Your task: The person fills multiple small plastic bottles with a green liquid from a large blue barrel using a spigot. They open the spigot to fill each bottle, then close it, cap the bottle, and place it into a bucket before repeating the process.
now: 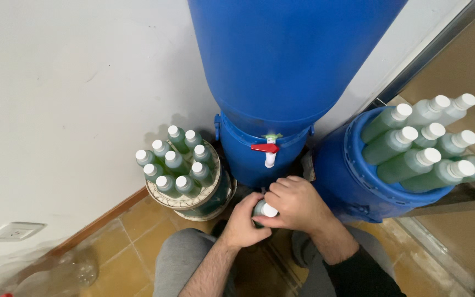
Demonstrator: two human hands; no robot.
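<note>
A small green bottle [261, 208] with a white cap sits between both my hands, just below the tap. My left hand [244, 223] wraps around the bottle's body. My right hand [294, 204] grips over its white cap from the right. Directly above them a white spout with a red tap handle [265, 148] juts from the large blue barrel [281, 60]. Most of the bottle is hidden by my fingers.
A round stand [185, 201] at the left carries several capped green bottles [176, 161]. A blue tub [342, 176] on the right holds several more green bottles [419, 146] leaning outward. A white wall with a socket [15, 231] is at left; my knees are below on the tiled floor.
</note>
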